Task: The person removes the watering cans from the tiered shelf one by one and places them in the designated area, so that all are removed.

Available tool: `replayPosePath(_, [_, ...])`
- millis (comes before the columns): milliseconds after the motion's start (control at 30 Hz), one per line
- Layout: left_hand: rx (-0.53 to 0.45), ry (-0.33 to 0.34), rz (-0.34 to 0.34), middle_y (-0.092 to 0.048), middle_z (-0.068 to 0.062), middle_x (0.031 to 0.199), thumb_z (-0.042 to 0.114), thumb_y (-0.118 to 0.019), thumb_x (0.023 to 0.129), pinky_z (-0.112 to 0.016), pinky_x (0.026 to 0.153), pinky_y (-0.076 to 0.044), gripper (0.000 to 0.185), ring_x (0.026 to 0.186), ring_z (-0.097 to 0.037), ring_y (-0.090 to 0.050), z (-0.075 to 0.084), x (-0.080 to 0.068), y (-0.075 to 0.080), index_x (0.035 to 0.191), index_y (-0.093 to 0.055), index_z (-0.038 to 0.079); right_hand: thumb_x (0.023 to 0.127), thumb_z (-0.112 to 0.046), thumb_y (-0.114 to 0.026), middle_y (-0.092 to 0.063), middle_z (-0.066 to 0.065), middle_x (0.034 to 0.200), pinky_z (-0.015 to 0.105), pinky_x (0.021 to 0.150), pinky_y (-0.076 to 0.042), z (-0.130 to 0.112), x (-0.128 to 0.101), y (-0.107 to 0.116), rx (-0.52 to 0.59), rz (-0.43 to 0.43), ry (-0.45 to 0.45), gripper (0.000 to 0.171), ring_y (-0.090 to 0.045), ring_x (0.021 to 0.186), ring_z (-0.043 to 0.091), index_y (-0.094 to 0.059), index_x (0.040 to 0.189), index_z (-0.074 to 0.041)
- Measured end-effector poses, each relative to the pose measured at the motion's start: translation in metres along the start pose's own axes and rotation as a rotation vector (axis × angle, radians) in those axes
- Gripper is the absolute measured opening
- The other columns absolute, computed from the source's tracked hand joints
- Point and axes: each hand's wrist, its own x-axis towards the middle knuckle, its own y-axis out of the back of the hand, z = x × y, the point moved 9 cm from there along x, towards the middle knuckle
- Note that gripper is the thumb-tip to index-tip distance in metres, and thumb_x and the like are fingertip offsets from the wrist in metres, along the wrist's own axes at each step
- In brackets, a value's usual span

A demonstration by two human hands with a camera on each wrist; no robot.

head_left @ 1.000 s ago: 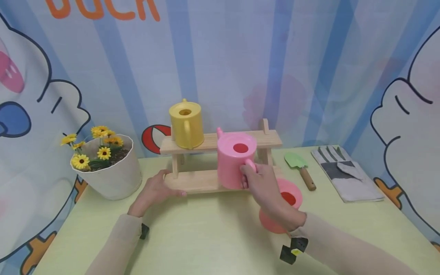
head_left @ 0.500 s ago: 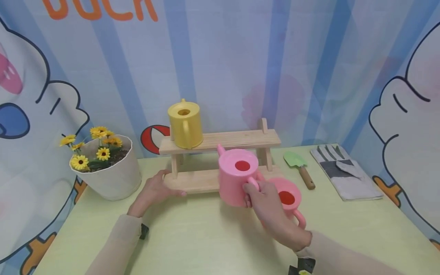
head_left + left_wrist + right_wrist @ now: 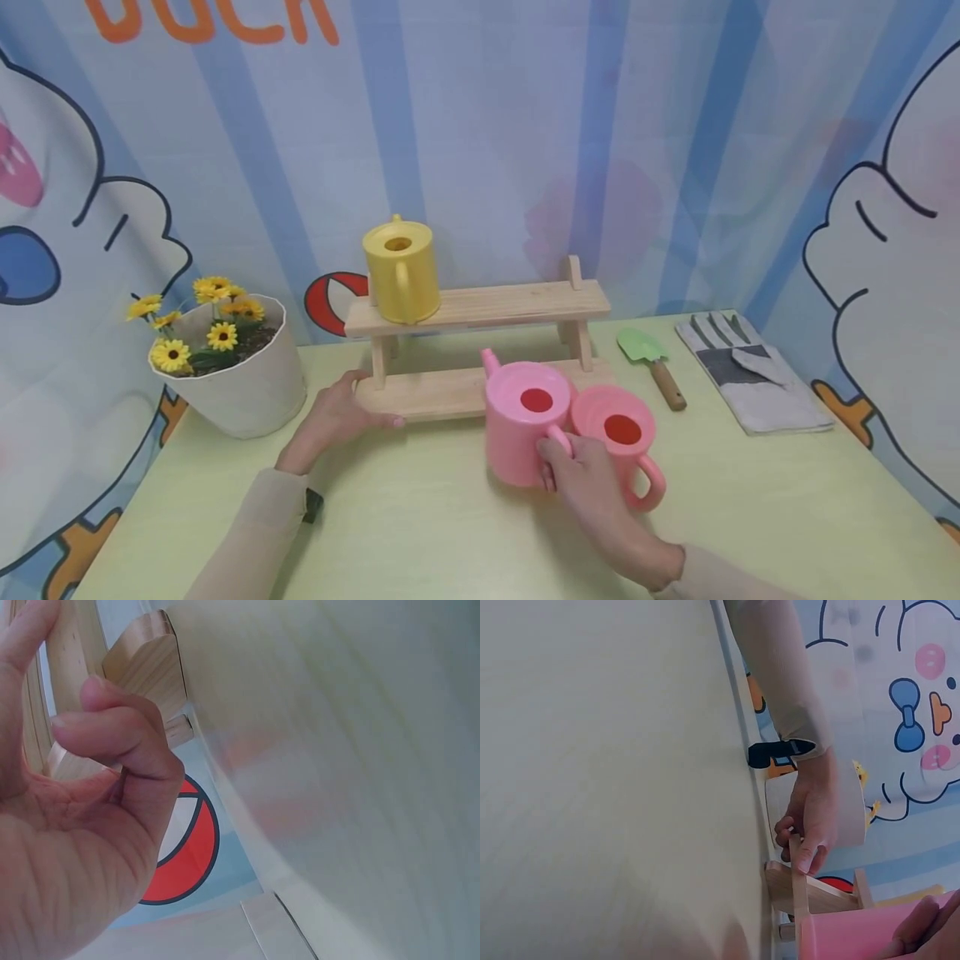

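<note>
Gripping a smooth pink plastic watering can (image 3: 522, 433) — right hand (image 3: 581, 483); left hand (image 3: 333, 417) clasps wooden shelf (image 3: 450, 392).

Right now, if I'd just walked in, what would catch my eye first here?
Probably the two pink watering cans side by side at the table's middle: the right hand grips the handle of the left pink can, with the other pink can beside it. Behind stands a wooden shelf with a yellow can on top; the left hand holds its lower board.

Staged play-gardening set: pale green tabletop (image 3: 420, 533) before a cartoon-printed curtain backdrop (image 3: 675, 125); toy watering cans on a wooden rack (image 3: 480, 304) at 12 o'clock, flower pot (image 3: 240, 392) at 10, trowel (image 3: 652, 367) and gloves (image 3: 750, 375) at 2.
</note>
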Motion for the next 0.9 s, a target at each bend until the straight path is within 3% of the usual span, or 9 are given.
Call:
replayPosePath(200, [0.006, 0.007, 0.000, -0.054, -0.033, 0.158, 0.057, -0.096, 0.077, -0.062, 0.113, -0.049, 0.123, 0.134, -0.042, -0.059, -0.001, 0.001, 0.000, 0.165, -0.034, -0.002, 0.109, -0.019, -0.061, -0.065, 0.004, 0.068, 0.020, 0.059, -0.047, 0.022, 0.003, -0.004, 0.039, -0.014, 0.042, 0.032, -0.062, 0.065, 0.019, -0.068, 0.080, -0.006])
replayPosePath(467, [-0.004, -0.005, 0.011, -0.058, -0.031, 0.154, 0.056, -0.098, 0.075, -0.056, 0.107, -0.051, 0.121, 0.129, -0.040, -0.061, -0.003, 0.003, -0.001, 0.163, -0.037, -0.002, 0.108, -0.016, -0.060, -0.062, 0.004, 0.064, 0.021, 0.058, -0.046, 0.035, 0.001, -0.011, 0.078, -0.021, 0.099, 0.035, -0.059, 0.062, 0.017, -0.066, 0.076, -0.004])
replayPosePath(700, [-0.006, -0.014, 0.012, -0.059, -0.031, 0.152, 0.056, -0.098, 0.075, -0.056, 0.106, -0.052, 0.121, 0.128, -0.040, -0.062, -0.003, 0.003, -0.001, 0.163, -0.037, -0.002, 0.111, -0.016, -0.057, -0.063, 0.004, 0.066, 0.020, 0.062, -0.048, 0.041, -0.006, -0.014, 0.066, -0.027, 0.010, 0.033, -0.061, 0.066, 0.020, -0.066, 0.081, -0.004])
replayPosePath(900, [-0.006, -0.013, 0.011, -0.059, -0.032, 0.152, 0.055, -0.098, 0.075, -0.055, 0.104, -0.052, 0.121, 0.126, -0.040, -0.062, -0.002, 0.002, 0.000, 0.162, -0.038, -0.002, 0.110, -0.013, -0.058, -0.060, 0.004, 0.067, 0.020, 0.062, -0.046, 0.043, -0.014, -0.017, 0.088, -0.009, -0.004, 0.032, -0.058, 0.068, 0.020, -0.065, 0.082, 0.000])
